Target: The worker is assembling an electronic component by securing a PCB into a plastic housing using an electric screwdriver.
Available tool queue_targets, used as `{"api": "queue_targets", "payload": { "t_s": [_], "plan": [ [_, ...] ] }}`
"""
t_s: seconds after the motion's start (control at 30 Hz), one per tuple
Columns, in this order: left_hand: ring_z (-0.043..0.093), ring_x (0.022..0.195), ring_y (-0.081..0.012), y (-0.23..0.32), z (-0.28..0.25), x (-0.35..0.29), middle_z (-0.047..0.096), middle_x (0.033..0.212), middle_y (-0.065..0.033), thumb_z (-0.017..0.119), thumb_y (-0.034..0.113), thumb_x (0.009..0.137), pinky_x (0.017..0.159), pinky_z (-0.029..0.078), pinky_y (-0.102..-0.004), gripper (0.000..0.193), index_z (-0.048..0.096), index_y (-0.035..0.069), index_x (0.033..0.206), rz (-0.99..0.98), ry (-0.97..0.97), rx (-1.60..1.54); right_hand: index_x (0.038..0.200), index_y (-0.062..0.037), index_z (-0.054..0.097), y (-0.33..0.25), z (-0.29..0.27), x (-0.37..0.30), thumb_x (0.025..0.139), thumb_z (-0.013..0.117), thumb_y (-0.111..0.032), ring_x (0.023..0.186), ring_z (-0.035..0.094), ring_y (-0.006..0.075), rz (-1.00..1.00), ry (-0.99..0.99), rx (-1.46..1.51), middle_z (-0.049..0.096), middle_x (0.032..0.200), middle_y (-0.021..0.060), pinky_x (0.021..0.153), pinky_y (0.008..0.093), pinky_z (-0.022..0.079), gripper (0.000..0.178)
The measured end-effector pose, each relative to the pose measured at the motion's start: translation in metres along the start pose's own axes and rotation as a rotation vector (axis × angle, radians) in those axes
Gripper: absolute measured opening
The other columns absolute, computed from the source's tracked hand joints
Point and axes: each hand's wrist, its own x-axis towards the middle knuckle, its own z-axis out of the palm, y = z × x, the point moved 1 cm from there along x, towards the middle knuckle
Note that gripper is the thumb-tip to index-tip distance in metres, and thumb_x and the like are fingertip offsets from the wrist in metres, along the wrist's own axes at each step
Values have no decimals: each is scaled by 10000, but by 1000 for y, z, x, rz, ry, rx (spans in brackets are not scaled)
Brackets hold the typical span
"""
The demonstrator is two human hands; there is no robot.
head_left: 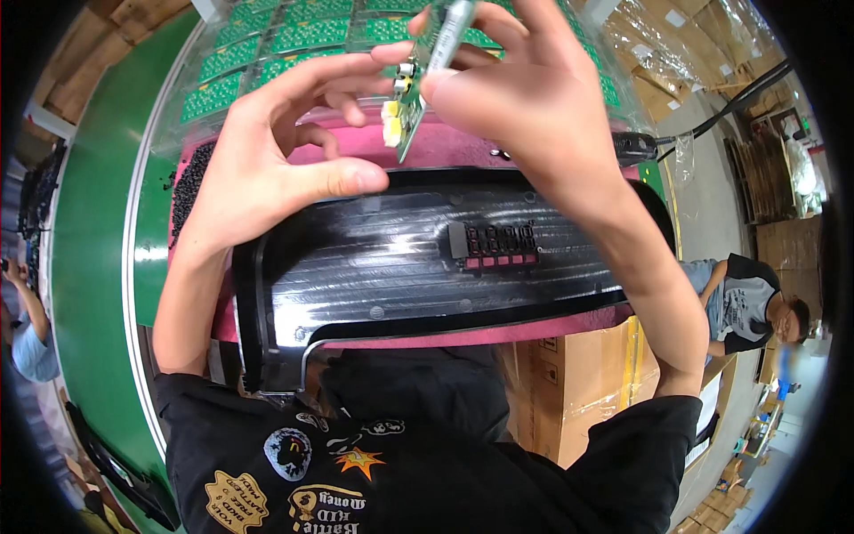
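Observation:
Above the far edge of a black plastic housing, my right hand (525,98) pinches a small green circuit board (411,125) on edge. White and yellow parts stand out from its face, and a pale grey strip (450,36) runs along its upper end beside my fingers. My left hand (285,142) is spread around the board's left side, thumb well apart; its index fingertip comes close to the board, and I cannot tell whether they touch. Beneath both hands lies the glossy black housing (400,267), its row of digit-shaped cutouts (503,245) right of the middle.
The housing rests on a pink mat (454,135). Beyond it, clear trays hold several green circuit boards (307,36). Small black parts (189,191) are piled at left. At right lies a black corded tool (635,148). A cardboard box (569,392) stands below; a person (752,303) sits right.

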Motion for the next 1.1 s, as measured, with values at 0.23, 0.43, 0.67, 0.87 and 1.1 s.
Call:
{"api": "queue_targets", "payload": {
  "t_s": [0.23, 0.43, 0.67, 0.87, 1.1],
  "plan": [
    [570, 917, -101, 31, 39, 6, 603, 1130, -65, 781, -14, 715, 710, 497, -218, 608, 556, -44, 1280, -1, -106, 140, 1470, 4, 306, 11, -14, -62, 837, 696, -58, 1187, 575, 242, -336, 283, -258, 537, 1335, 190, 983, 338, 479, 745],
    [584, 822, -91, 20, 56, 7, 606, 1070, -48, 746, -7, 673, 575, 490, -192, 534, 617, 7, 1191, -116, -254, 252, 1408, 16, 441, 17, -62, -121, 890, 682, -28, 1191, 563, 192, -43, 229, -468, 583, 1295, 149, 954, 296, 461, 573],
    [548, 580, -160, -13, 76, -3, 581, 929, -88, 810, 98, 668, 546, 454, -294, 543, 590, 3, 1156, -6, -463, 500, 1164, -21, 623, 43, -83, -136, 694, 825, -105, 1190, 544, 308, 74, 64, -895, 572, 1290, 119, 1013, 395, 424, 518],
    [480, 589, -154, -17, 81, -4, 547, 1005, -67, 806, 83, 671, 546, 425, -297, 528, 572, 16, 1140, -45, -498, 506, 1154, -20, 623, 49, -87, -137, 682, 822, -94, 1153, 532, 320, 78, 46, -933, 571, 1247, 122, 984, 395, 431, 517],
    [460, 618, -144, -17, 83, -6, 533, 1049, -60, 809, 69, 665, 552, 415, -282, 534, 570, 20, 1140, -90, -506, 516, 1151, -19, 616, 50, -84, -138, 679, 815, -63, 1146, 511, 324, 53, 27, -971, 552, 1226, 128, 974, 391, 426, 514]
  ]
}}
